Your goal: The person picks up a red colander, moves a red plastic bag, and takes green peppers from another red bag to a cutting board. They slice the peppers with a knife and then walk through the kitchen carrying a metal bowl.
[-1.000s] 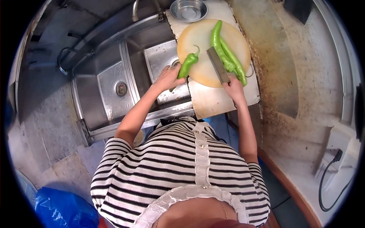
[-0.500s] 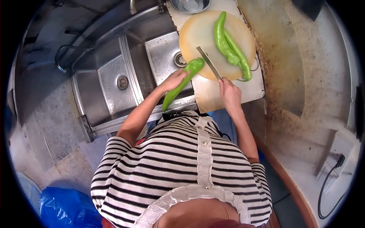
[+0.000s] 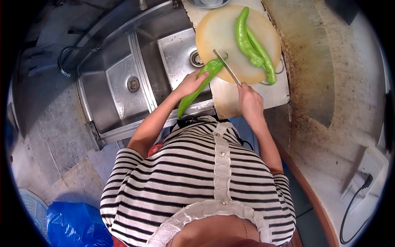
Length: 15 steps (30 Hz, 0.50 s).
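Note:
My left hand (image 3: 191,83) is wrapped round a long green pepper (image 3: 201,87), whose stem end rests at the left edge of the round cutting board (image 3: 210,33). The pepper's thin tip hangs down toward my shirt, over the sink's front rim. In my right hand (image 3: 250,101) is the handle of a knife (image 3: 227,67). Its blade lies across the stem end of the held pepper, with the curled stem on the far side. Two more green peppers (image 3: 247,43) lie side by side on the right part of the board.
Left of the board is a metal sink with two basins (image 3: 170,53) and a tap (image 3: 68,61). A metal bowl (image 3: 208,3) stands behind the board. A stained wall (image 3: 312,61) rises on the right. A blue plastic bag (image 3: 76,224) sits at lower left.
The held pepper's stem end has moved right, under the knife blade. Both hands keep their grips. The whole view has shifted slightly.

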Motion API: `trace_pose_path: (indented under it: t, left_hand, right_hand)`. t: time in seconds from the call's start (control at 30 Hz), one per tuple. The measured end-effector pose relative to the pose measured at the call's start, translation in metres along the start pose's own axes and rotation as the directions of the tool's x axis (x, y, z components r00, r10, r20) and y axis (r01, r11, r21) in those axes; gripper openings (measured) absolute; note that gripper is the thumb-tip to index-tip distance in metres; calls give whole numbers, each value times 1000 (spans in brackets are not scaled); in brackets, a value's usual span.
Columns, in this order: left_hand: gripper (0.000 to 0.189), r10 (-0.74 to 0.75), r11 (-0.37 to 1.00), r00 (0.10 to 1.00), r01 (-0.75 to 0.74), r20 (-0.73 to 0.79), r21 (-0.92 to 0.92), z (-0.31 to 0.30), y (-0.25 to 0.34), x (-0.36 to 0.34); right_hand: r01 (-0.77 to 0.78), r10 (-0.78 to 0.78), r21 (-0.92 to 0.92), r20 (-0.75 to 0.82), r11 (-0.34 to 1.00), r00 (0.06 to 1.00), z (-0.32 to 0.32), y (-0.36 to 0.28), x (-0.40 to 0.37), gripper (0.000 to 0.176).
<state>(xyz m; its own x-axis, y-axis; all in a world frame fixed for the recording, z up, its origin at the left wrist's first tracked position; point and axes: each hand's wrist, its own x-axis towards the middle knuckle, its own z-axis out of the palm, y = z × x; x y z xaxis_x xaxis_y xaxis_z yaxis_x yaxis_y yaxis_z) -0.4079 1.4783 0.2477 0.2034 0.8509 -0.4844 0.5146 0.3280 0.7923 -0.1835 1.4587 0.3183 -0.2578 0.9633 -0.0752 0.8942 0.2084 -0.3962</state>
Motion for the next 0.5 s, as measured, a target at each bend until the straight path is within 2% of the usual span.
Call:
trace_pose_path:
  t: [0.17,0.37,0.47,0.5]
  left_hand:
    - [51,-27,999,1000,27,-16,34,2,-3,1]
    - [55,-51,998,999,51,-16,44,3,2,0]
    - [55,-137,990,989,135,47,39,1,8,-1]
    - [54,-116,993,993,114,40,44,1,9,-1]
  right_hand:
    - [4,-3,-81,13,997,1000,2,-1,-1,16]
    - [6,-2,-85,47,996,999,2,-4,-1,17]
    - [2,4,-50,113,999,994,3,-4,1,16]
    - [2,6,-57,144,998,990,2,-5,3,12]
